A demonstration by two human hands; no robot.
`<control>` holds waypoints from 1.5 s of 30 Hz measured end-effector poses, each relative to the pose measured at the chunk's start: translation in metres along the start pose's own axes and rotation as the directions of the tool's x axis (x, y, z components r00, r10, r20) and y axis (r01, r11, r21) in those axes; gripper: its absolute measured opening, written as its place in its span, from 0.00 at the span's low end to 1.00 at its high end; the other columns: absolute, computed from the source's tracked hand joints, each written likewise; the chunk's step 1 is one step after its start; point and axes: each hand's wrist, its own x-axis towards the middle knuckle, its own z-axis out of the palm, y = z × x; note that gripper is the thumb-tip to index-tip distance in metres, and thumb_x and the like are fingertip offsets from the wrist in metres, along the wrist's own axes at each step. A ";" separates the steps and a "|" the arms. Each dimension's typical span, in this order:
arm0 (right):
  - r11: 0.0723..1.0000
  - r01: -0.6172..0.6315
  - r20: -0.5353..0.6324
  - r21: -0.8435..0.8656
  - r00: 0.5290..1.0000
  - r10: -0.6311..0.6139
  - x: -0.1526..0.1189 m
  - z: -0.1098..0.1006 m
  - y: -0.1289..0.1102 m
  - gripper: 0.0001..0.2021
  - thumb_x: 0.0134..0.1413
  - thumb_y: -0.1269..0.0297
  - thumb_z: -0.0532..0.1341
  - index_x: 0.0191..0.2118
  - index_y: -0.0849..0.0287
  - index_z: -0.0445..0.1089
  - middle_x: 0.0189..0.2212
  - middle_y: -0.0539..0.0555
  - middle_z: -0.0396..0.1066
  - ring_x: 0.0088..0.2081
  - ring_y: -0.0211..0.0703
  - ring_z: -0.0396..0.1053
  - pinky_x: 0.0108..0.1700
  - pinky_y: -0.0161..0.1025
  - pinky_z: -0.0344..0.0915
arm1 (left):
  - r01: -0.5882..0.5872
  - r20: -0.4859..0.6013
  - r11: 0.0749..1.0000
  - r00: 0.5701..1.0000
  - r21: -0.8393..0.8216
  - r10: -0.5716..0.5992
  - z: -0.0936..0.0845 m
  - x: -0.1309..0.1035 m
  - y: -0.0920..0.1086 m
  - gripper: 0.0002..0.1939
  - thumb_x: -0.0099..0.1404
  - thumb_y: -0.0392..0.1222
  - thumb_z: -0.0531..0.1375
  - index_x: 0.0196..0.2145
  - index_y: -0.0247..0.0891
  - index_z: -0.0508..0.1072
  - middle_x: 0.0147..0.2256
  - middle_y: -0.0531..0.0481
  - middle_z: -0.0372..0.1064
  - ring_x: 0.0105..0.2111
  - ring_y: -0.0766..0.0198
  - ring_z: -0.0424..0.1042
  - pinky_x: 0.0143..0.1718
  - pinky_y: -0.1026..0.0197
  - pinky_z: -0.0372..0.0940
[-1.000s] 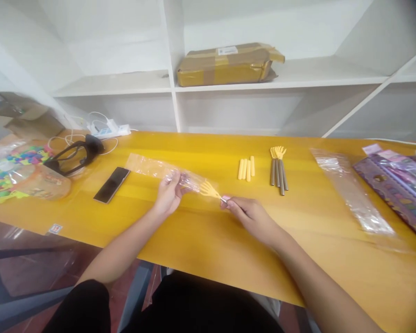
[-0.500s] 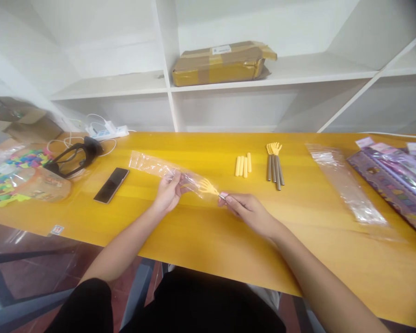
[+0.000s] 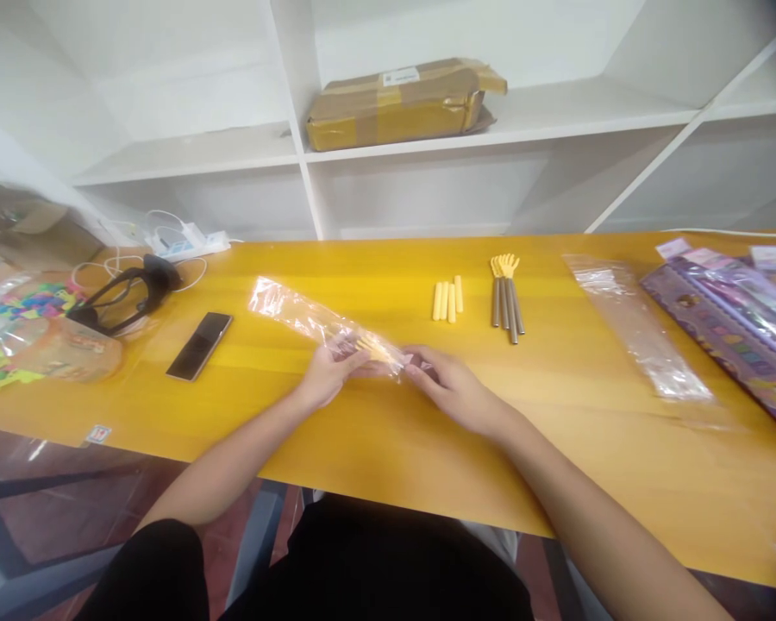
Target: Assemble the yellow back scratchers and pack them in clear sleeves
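A clear plastic bag (image 3: 291,304) slants across the middle of the table, its lower right part pinched in my left hand (image 3: 327,376). Inside that end lies the yellow claw-shaped head of a back scratcher (image 3: 376,348). My right hand (image 3: 449,385) closes its fingertips at the bag's right end, around the back scratcher's stem, which they mostly hide. Beyond my right hand, several short yellow sticks (image 3: 448,300) lie side by side. To their right is a bunch of back scratchers (image 3: 507,304) with yellow heads and metal rods.
On the right lie clear plastic bags (image 3: 647,332) and purple printed packages (image 3: 717,332). To the left are a phone (image 3: 199,347), a black strapped object (image 3: 126,297), a bag of colourful pieces (image 3: 71,349) and a power strip (image 3: 194,245). A taped carton (image 3: 397,105) sits on the shelf.
The back scratcher's yellow head has gone further into the bag, moving left. My right hand has come closer to my left and now touches the bag's end. The view has shifted slightly.
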 end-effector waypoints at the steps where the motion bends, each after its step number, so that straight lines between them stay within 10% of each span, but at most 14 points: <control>1: 1.000 -0.017 0.001 0.013 1.000 0.017 0.000 0.001 0.000 0.22 0.74 0.46 0.53 0.61 0.55 0.69 0.40 0.55 0.76 0.38 0.47 0.73 0.43 0.44 0.69 | 0.013 0.011 1.000 1.000 0.012 -0.013 0.001 -0.001 -0.002 0.28 0.51 0.49 0.80 0.44 0.37 0.74 0.36 0.47 0.81 0.35 0.51 0.85 0.44 0.46 0.81; 6: 0.997 -0.074 -0.058 0.003 0.996 0.075 0.000 0.000 0.004 0.26 0.72 0.45 0.56 0.65 0.55 0.64 0.42 0.56 0.78 0.37 0.47 0.76 0.41 0.44 0.70 | -0.070 -0.038 0.997 0.997 0.032 0.072 -0.002 0.002 0.000 0.24 0.55 0.49 0.78 0.40 0.37 0.72 0.31 0.51 0.79 0.33 0.53 0.84 0.41 0.48 0.81; 12: 0.979 -0.188 -0.106 0.084 0.975 0.197 0.002 -0.010 0.008 0.22 0.73 0.41 0.53 0.35 0.53 0.68 0.40 0.58 0.83 0.44 0.54 0.81 0.41 0.44 0.71 | -0.236 -0.226 0.971 0.948 -0.028 0.223 -0.019 0.015 0.020 0.26 0.53 0.49 0.80 0.38 0.37 0.71 0.30 0.56 0.77 0.34 0.61 0.83 0.47 0.52 0.80; 27: 0.981 -0.111 -0.152 0.158 0.979 0.135 0.000 0.009 0.004 0.25 0.71 0.41 0.57 0.61 0.55 0.62 0.36 0.52 0.74 0.41 0.49 0.77 0.47 0.46 0.72 | 0.023 -0.011 0.997 1.000 0.067 -0.022 -0.005 0.003 -0.010 0.21 0.56 0.50 0.78 0.38 0.32 0.81 0.36 0.42 0.82 0.37 0.55 0.83 0.41 0.53 0.80; 34: 0.933 -0.090 -0.148 0.349 0.978 0.150 0.002 0.012 0.009 0.24 0.66 0.45 0.63 0.58 0.53 0.62 0.44 0.54 0.71 0.36 0.44 0.73 0.34 0.41 0.70 | -0.042 -0.111 0.999 0.993 -0.020 0.039 -0.006 0.006 -0.003 0.22 0.56 0.50 0.78 0.39 0.34 0.76 0.35 0.47 0.81 0.35 0.56 0.84 0.39 0.55 0.80; 45: 0.860 -0.036 -0.139 0.509 0.982 0.124 0.004 0.000 0.005 0.20 0.63 0.43 0.68 0.42 0.56 0.72 0.34 0.55 0.79 0.34 0.43 0.75 0.41 0.43 0.73 | -0.089 -0.152 0.992 0.986 -0.084 0.075 -0.016 0.013 0.015 0.20 0.57 0.49 0.78 0.36 0.35 0.75 0.32 0.49 0.81 0.34 0.57 0.85 0.38 0.60 0.79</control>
